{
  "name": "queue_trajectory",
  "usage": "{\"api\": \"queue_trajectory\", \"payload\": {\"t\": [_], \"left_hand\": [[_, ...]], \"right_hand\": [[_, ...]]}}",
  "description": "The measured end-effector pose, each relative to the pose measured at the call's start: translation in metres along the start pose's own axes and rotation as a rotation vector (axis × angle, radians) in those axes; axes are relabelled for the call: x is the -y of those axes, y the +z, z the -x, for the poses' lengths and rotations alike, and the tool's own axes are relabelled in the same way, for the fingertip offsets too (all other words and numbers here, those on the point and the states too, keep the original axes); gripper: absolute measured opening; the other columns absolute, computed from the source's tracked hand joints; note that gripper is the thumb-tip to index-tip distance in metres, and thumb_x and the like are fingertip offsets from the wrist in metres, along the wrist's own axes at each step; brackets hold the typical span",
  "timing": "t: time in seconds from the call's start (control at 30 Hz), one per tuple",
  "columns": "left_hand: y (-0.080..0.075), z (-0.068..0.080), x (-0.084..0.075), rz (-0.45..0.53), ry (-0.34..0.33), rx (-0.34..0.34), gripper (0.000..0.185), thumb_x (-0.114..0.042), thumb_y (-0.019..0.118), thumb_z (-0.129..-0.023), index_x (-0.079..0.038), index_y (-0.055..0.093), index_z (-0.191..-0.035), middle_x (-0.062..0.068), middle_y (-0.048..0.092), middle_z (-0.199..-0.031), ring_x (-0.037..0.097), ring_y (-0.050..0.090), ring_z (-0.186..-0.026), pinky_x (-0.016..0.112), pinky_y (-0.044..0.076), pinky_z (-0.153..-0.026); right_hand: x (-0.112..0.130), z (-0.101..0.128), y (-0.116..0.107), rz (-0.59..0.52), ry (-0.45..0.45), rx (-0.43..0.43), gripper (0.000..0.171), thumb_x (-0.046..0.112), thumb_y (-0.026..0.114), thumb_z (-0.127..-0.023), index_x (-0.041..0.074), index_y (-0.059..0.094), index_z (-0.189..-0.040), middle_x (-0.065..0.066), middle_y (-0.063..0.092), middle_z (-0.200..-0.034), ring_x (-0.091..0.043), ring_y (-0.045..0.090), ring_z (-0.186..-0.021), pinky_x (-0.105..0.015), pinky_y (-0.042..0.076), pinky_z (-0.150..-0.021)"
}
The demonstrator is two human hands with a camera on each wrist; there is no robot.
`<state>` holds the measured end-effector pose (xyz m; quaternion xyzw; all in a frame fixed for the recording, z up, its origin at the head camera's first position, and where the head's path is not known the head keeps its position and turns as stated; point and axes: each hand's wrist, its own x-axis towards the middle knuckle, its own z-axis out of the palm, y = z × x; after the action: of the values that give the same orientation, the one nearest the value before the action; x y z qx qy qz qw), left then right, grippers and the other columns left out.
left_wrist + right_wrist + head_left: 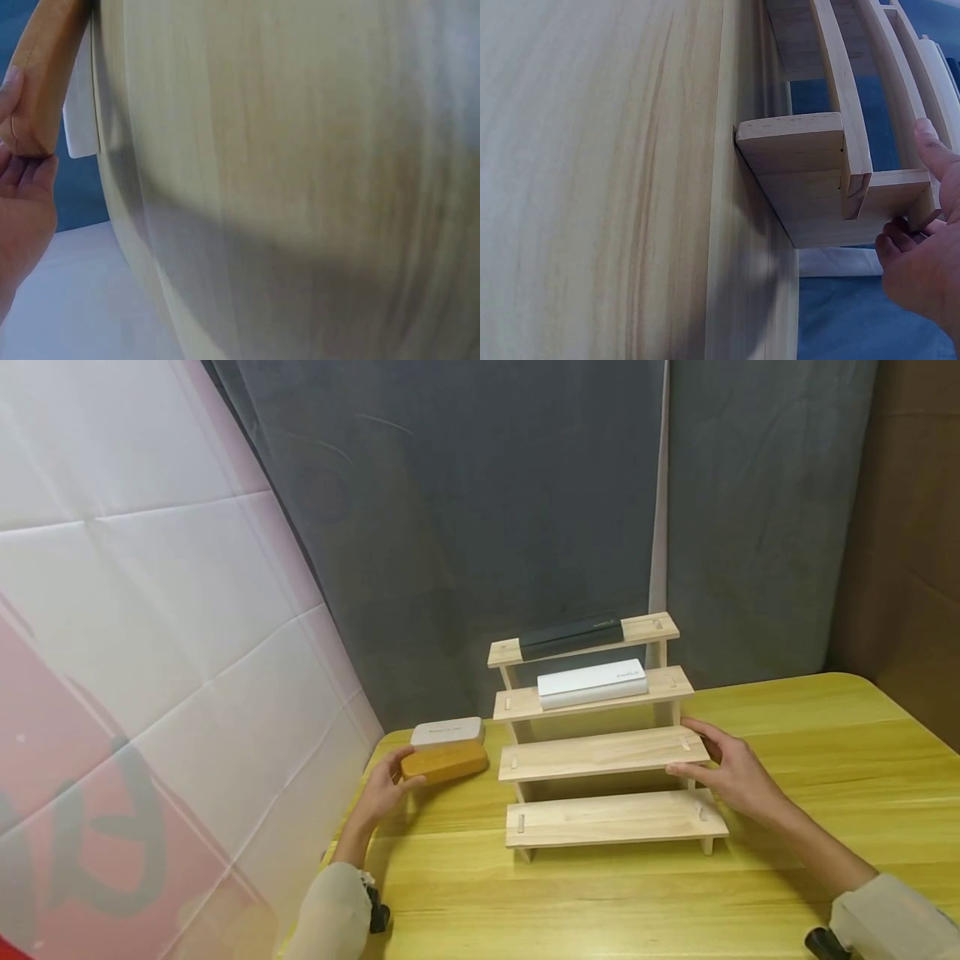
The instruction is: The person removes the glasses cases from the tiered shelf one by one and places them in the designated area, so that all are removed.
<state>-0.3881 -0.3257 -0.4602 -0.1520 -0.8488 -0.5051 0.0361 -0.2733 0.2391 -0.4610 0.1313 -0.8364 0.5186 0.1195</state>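
Observation:
My left hand (384, 787) pinches the near left end of an orange-brown glasses case (446, 762), thumb on one side and fingers on the other. In the left wrist view, that brown case (46, 75) shows at the upper left in the hand's grasp. Just behind it on the table lies a pale, round-cornered case (447, 731). My right hand (731, 770) grips the right end of the second-lowest tier of a wooden stepped display stand (603, 756). In the right wrist view, the thumb lies along the board (900, 82) while the fingers curl below its end.
A black case (572, 639) sits on the stand's top tier, and a white case (592, 683) on the tier beneath. The two lower tiers show bare wood. Under everything is a yellow wood-grain table (600, 910). Grey curtain (480, 527) hangs behind, white printed cloth (165, 635) at left.

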Motion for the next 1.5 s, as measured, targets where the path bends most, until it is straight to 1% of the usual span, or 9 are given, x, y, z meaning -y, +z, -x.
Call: {"api": "queue_trajectory", "payload": {"t": [0.13,0.3,0.4,0.53,0.63,0.83,0.97,1.1,1.5], "left_hand": [[0.0,-0.003,-0.002,-0.047,-0.016,-0.044,0.066,0.009,0.063,-0.102,0.019,0.026,-0.157,0.04,0.027,-0.163,0.053,0.023,-0.154,0.057,0.02,-0.128],[0.003,-0.004,-0.005,-0.223,-0.116,-0.15,0.072,-0.001,0.063,-0.105,0.014,0.022,-0.161,0.039,0.021,-0.166,0.06,0.026,-0.15,0.063,0.027,-0.125],[0.008,-0.004,-0.006,-0.295,-0.175,-0.152,0.077,-0.006,0.069,-0.102,0.018,0.022,-0.159,0.042,0.026,-0.162,0.061,0.031,-0.147,0.064,0.028,-0.123],[0.016,-0.002,-0.005,-0.349,-0.234,-0.13,0.081,-0.013,0.074,-0.099,0.021,0.026,-0.155,0.045,0.041,-0.151,0.058,0.042,-0.142,0.062,0.034,-0.122],[0.021,-0.003,-0.003,-0.364,-0.25,-0.143,0.083,-0.015,0.076,-0.098,0.022,0.026,-0.154,0.045,0.045,-0.147,0.057,0.046,-0.138,0.062,0.036,-0.12],[0.027,-0.005,-0.001,-0.377,-0.278,-0.195,0.089,-0.017,0.077,-0.096,0.022,0.024,-0.155,0.046,0.037,-0.153,0.059,0.039,-0.143,0.061,0.032,-0.123],[0.029,-0.006,0.0,-0.399,-0.288,-0.222,0.088,-0.018,0.077,-0.096,0.022,0.025,-0.155,0.046,0.039,-0.152,0.059,0.041,-0.142,0.061,0.034,-0.122],[0.031,-0.008,0.0,-0.404,-0.288,-0.242,0.085,-0.017,0.077,-0.096,0.021,0.027,-0.154,0.045,0.042,-0.15,0.058,0.044,-0.14,0.061,0.036,-0.12],[0.034,-0.016,0.002,-0.399,-0.294,-0.239,0.083,-0.017,0.075,-0.098,0.019,0.027,-0.155,0.043,0.041,-0.153,0.057,0.042,-0.142,0.06,0.034,-0.122]], "right_hand": [[0.0,0.0,0.001,-0.004,-0.002,-0.01,0.086,0.02,0.085,-0.094,-0.008,0.037,-0.16,-0.036,0.042,-0.158,-0.054,0.044,-0.142,0.0,0.041,-0.09],[0.002,-0.001,0.001,-0.006,-0.011,-0.015,0.085,0.018,0.085,-0.094,-0.009,0.037,-0.159,-0.037,0.044,-0.156,-0.054,0.047,-0.14,-0.001,0.043,-0.089],[0.002,-0.001,0.002,-0.006,-0.006,-0.013,0.085,0.017,0.085,-0.094,-0.009,0.037,-0.159,-0.037,0.044,-0.156,-0.054,0.047,-0.141,-0.001,0.043,-0.089],[0.002,-0.002,0.001,0.006,0.009,-0.009,0.086,0.016,0.085,-0.093,-0.008,0.036,-0.16,-0.036,0.042,-0.158,-0.053,0.045,-0.143,0.0,0.04,-0.09],[0.002,-0.002,0.0,0.019,0.018,-0.005,0.087,0.016,0.085,-0.093,-0.008,0.036,-0.16,-0.036,0.041,-0.159,-0.054,0.042,-0.145,0.001,0.036,-0.092],[0.003,-0.002,0.0,0.021,0.012,-0.008,0.086,0.018,0.085,-0.093,-0.007,0.037,-0.16,-0.036,0.041,-0.159,-0.054,0.041,-0.145,0.001,0.035,-0.093],[0.002,-0.001,0.0,0.033,0.008,-0.011,0.085,0.021,0.085,-0.094,-0.007,0.038,-0.16,-0.036,0.039,-0.16,-0.055,0.039,-0.146,-0.001,0.035,-0.097],[0.002,0.0,0.0,0.032,0.002,-0.016,0.085,0.022,0.085,-0.094,-0.007,0.039,-0.159,-0.036,0.04,-0.159,-0.056,0.038,-0.146,0.001,0.033,-0.096],[0.002,0.0,0.001,0.023,0.0,-0.017,0.085,0.021,0.085,-0.093,-0.006,0.039,-0.159,-0.036,0.039,-0.16,-0.056,0.038,-0.145,0.002,0.032,-0.095]]}}
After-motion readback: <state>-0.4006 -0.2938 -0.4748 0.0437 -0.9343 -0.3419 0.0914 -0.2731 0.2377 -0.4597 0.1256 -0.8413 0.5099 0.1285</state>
